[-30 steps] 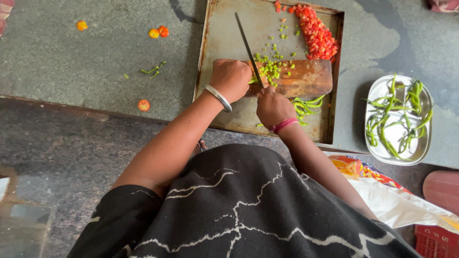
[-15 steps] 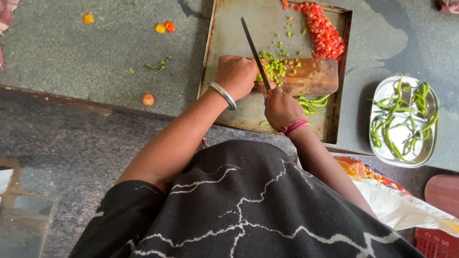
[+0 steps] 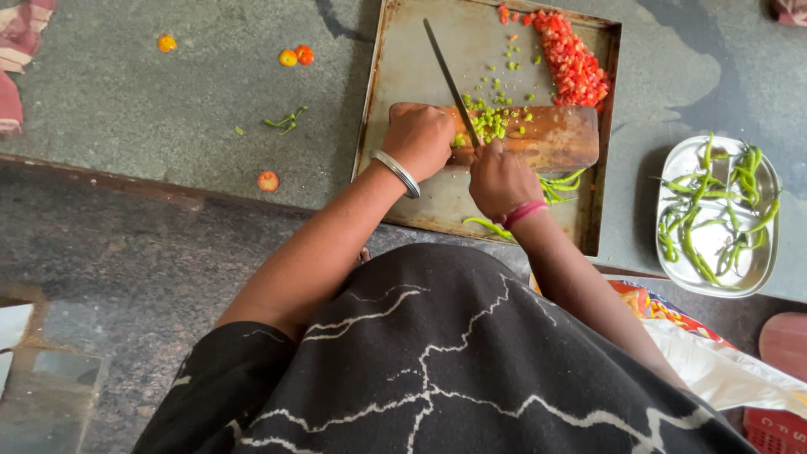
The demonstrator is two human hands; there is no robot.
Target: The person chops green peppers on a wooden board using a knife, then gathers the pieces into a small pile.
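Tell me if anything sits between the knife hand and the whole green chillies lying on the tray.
Nothing visible does. The right hand holds the knife over the wooden board, and the whole green chillies lie right beside that hand on the tray, with only bare metal between.

surface: grey stone floor (image 3: 151, 109)
far edge, middle: metal tray (image 3: 403, 67)
right edge: steel plate (image 3: 756, 269) of green chillies
far left corner: cloth (image 3: 21, 50)
left of tray: chilli stems (image 3: 284, 123), orange and red scraps (image 3: 294, 56)
near right corner: printed bag (image 3: 714, 361)
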